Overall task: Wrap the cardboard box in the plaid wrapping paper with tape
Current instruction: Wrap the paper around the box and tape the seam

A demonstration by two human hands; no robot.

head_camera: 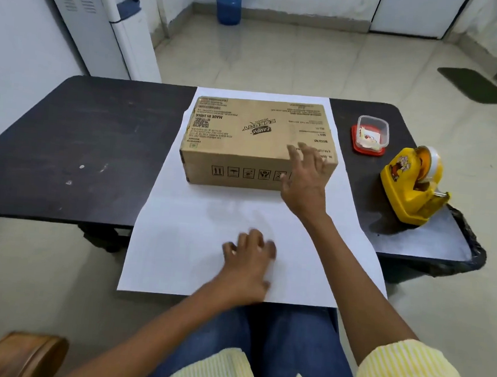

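Head view: cardboard box lies long axis left-right on paper, both hands spread, empty

A dark worktop carries a white-faced sheet of wrapping paper down its middle, the sheet's six-o'clock edge overhanging the worktop. At three o'clock sits a yellow tape dispenser; just toward one o'clock from it, a clear tub on a red lid. Pale scuff marks lie at nine o'clock.

Single head view, forward-down over table, edges seemingly warped
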